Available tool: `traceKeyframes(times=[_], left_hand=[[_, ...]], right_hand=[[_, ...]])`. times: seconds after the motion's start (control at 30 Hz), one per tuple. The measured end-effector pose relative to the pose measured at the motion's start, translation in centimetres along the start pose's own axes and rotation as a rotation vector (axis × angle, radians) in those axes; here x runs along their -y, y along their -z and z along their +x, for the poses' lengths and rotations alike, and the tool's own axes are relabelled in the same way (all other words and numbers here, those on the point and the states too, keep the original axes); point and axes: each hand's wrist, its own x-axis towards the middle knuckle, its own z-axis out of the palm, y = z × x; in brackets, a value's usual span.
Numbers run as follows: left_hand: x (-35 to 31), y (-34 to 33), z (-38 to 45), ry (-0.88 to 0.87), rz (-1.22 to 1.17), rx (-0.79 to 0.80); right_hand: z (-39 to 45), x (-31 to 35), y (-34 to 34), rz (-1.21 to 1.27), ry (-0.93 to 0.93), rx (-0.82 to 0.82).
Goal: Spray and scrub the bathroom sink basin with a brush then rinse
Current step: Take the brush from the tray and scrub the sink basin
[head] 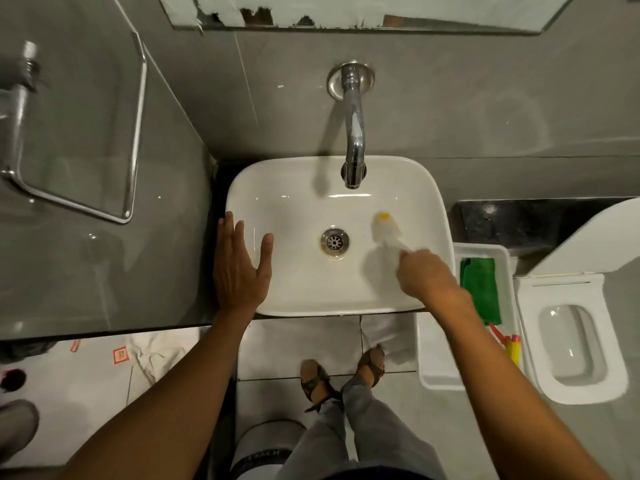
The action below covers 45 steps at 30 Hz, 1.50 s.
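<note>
The white sink basin (pixel 311 289) fills the middle of the view, with the chrome wall tap (pixel 354 133) reaching out over its far edge and no water visibly running from the spout. The drain (pixel 334 240) sits at the centre of the bowl, ringed by a yellowish stain.

The left hand (pixel 239 268) rests flat on the basin's left rim, fingers spread wide and holding nothing, thumb lying over into the bowl; it seems to brace the body.

The right hand (pixel 424 271) is closed around the handle of a white scrub brush (pixel 384 230), whose blurred head, with a yellow spot at its tip, lies against the right inner slope of the bowl. The brush's long axis runs from the fist up and to the left, so the head points away from the person, toward the back of the bowl. The head is to the right of the drain, near it but not touching.

Scrubbing appears under way. The stained ring lies left of the bristles, so the coming stroke likely calls for a leftward sweep by the right hand.
</note>
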Motion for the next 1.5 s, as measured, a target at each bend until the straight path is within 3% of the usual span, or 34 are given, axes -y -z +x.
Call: traceKeyframes(times=[0.07,0.17,0.4,0.47,0.6,0.67,0.83,0.97,1.07,1.33,1.5], left_hand=[[0.0,0.0,0.0,0.004,0.010,0.003],[0.0,-0.1,0.0,0.006,0.013,0.006],[0.1,-0.1,0.0,-0.006,-0.062,-0.032],[0.3,-0.4,0.0,-0.024,-0.078,-0.055],[0.8,-0.7,0.0,-0.068,-0.104,-0.072],[0.8,-0.7,0.1,-0.063,-0.117,-0.073],[0.7,-0.4,0.1,-0.052,-0.101,-0.040],[0.7,-0.1,0.0,-0.036,-0.100,-0.002],[0.7,0.0,-0.1,-0.036,-0.123,0.012],[0.9,0.0,-0.4,-0.039,-0.161,-0.004],[1.2,-0.1,-0.6,-0.046,-0.124,0.054]], right_hand=[[-1.9,-3.3,-1.1,-0.117,-0.030,0.053],[-5.3,-3.8,-3.2,-0.101,0.006,0.131],[-9.5,7.9,-7.6,0.131,0.227,0.271],[-9.1,11.6,-8.3,0.088,0.297,0.210],[-4.5,14.9,-5.5,0.114,0.260,-0.027],[-1.5,14.4,-3.2,0.125,0.248,-0.100],[3.6,7.6,1.2,0.102,-0.002,-0.215],[2.6,0.5,2.4,-0.046,-0.043,-0.139],[-0.1,-1.0,1.9,-0.123,-0.024,-0.023],[-8.5,2.7,-3.0,-0.150,0.150,0.248],[-10.6,7.2,-5.3,0.108,0.236,0.286]])
